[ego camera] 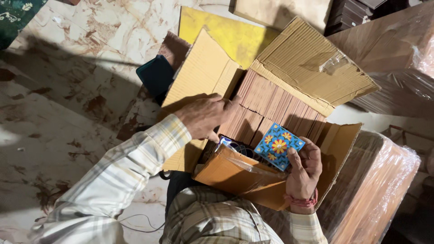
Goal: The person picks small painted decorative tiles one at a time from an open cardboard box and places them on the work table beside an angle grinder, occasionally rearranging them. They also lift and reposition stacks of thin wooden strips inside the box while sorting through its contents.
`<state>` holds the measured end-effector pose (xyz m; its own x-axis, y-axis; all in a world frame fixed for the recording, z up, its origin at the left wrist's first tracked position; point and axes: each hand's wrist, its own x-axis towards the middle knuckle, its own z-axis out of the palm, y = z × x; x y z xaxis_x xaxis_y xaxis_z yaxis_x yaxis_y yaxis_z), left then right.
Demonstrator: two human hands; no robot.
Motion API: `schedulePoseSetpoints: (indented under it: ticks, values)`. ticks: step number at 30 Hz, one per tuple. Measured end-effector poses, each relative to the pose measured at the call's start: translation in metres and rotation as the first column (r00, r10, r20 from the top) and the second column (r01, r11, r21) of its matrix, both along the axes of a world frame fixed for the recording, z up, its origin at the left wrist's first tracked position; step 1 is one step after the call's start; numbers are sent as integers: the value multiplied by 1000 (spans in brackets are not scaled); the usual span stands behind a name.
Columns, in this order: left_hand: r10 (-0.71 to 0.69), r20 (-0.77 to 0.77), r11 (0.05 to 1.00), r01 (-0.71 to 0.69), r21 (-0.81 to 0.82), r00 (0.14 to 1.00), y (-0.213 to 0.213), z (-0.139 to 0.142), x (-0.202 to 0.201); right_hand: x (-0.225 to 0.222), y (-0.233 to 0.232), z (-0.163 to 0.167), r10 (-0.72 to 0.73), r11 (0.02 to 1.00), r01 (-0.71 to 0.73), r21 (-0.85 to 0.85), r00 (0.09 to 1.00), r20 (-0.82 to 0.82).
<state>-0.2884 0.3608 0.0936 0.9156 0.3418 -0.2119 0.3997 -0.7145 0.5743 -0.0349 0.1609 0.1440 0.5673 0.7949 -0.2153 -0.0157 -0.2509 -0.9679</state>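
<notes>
Marble floor (68, 90), brown-veined, lies open left of our hands. Our left hand (203, 116) curls knuckles-up, fingers gripping the packed tiles (271, 106) in the open cardboard box (343, 140). Just right, our right hand (304, 174) pinches a blue floral tile (278, 145) over the near flap. Plastic-wrapped stacks (379, 180) crowd the right.

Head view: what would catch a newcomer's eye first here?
The blue floral tile stands out, held in the right hand over the open cardboard box. Behind it, terracotta-brown tiles stand packed on edge, with the left hand on their near end.
</notes>
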Motion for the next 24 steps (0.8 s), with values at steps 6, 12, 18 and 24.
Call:
schedulePoseSetpoints:
  ticks: [6,12,18,24]
  values:
    - [164,301,979,-193,69,939,-8,-19,-3,-12,7,5,3,1000,-3,7,999,33]
    - [349,318,930,-367,-2,882,-44,-39,-5,-35,31,20,91,996,-92,12,992,87]
    - [565,338,803,-405,-438,753,-80,-29,-19,-57,64,28,220,975,-223,-2,960,172]
    - [741,363,645,-447,-620,565,-101,-19,-23,-84,94,11,335,942,-302,-147,819,466]
